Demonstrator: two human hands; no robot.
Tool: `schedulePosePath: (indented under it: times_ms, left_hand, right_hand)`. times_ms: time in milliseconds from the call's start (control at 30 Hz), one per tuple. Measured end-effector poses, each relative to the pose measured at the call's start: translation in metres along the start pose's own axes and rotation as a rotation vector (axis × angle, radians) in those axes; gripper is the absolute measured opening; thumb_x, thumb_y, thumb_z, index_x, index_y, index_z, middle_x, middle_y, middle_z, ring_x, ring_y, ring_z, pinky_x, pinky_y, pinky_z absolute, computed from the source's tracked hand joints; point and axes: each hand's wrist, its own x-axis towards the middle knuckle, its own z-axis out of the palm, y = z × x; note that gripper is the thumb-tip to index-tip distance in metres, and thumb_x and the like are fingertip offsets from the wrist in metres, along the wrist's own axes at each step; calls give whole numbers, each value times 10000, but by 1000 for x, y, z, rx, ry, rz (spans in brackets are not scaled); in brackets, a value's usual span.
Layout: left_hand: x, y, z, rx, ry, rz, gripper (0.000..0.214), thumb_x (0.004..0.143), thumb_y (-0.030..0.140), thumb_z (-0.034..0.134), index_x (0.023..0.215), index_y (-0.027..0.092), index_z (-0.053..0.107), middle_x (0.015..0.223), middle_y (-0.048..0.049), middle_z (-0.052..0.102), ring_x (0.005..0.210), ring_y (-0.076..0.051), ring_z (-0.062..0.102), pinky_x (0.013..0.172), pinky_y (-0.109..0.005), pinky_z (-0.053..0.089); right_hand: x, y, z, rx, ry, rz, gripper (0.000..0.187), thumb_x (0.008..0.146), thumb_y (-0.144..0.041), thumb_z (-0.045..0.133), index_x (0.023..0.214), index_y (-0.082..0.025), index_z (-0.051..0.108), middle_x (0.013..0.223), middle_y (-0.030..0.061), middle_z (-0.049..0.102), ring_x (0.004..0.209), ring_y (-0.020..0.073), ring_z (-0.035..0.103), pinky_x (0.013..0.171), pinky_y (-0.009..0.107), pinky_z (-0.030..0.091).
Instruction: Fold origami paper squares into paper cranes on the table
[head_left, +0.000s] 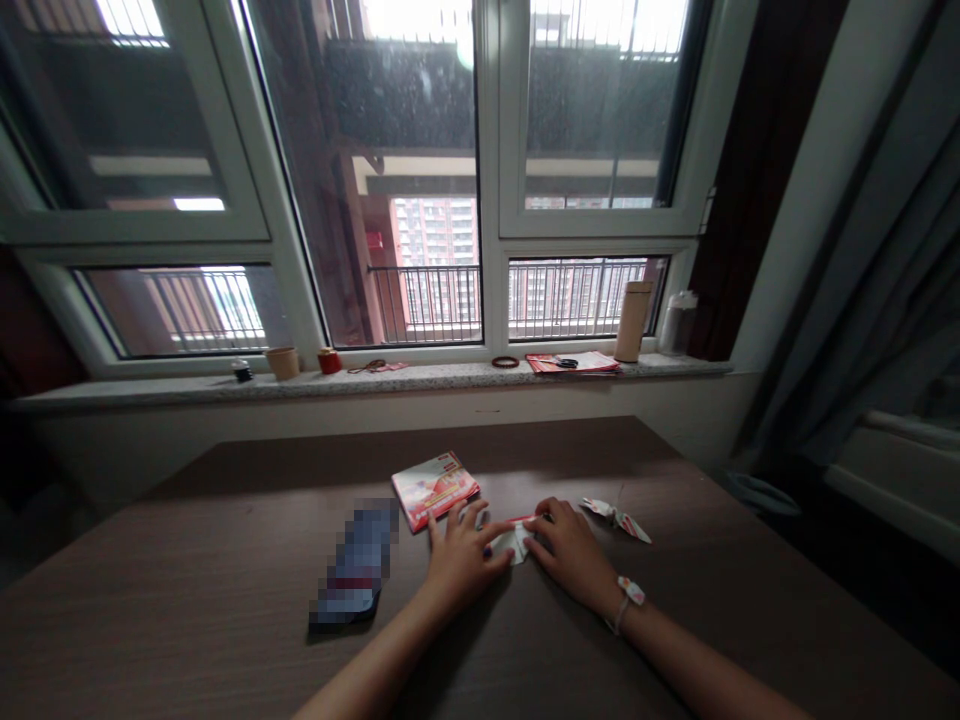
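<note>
A small piece of folded paper, white with a red edge, lies on the brown table between my two hands. My left hand has its thumb and index finger on the paper's left side; its other fingers are spread toward a stack of printed paper. On the right side, my right hand grips the paper with bent fingers, a bracelet on its wrist. Just beyond my right hand rests a folded paper figure with pointed, wing-like ends. Fingers partly cover the paper, so its exact folds are hidden.
Left of my hands lies a phone-like dark object, blurred by pixels. Along the windowsill stand a tan cup, a red spool-like item, a beaded ring, scissors on red papers and a tan bottle.
</note>
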Motion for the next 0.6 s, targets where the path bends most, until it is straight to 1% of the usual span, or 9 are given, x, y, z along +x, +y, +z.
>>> schedulePosePath:
  times_ms: [100,200,300,433,600]
  left_hand:
    - [0,1,-1,-1,3,2,384,792,535,581,1176,529,569,1426,21,448,1334,-345,291,1046,-700,41]
    - [0,0,0,0,3,2,388,788,535,584,1175,530,569,1420,20,452,1330,-352,292,1043,-706,42]
    - [0,-1,1,0,24,0,409,778,548,589,1184,501,578,1421,3,450,1326,-357,294,1046,-702,40]
    - [-1,-2,3,3,48,-1,415,773,543,599,1184,484,583,1418,-11,453,1317,-354,307,1044,-704,49]
    - [0,-2,1,-7,41,-7,411,768,541,605,1172,466,598,1420,-18,451,1321,-352,299,1047,-698,52]
  right_hand:
    - [-1,-1,-1,3,10,-36,200,890,-316,547,1037,-256,669,1120,63,569,1073,219,487,927,345,392]
    - [-2,-2,-3,16,9,-77,221,896,-303,538,1078,-256,653,1097,57,589,1063,218,494,938,349,386]
    - [-2,-1,-2,35,7,-76,233,889,-292,553,1096,-250,650,1064,52,608,1031,211,514,935,341,386]
    - [-1,0,0,24,21,-68,214,881,-291,568,1064,-248,671,1044,49,616,1005,205,526,923,330,390]
    - [-2,0,1,-2,24,-75,199,889,-309,560,1040,-263,683,1049,45,613,1016,200,524,923,329,388]
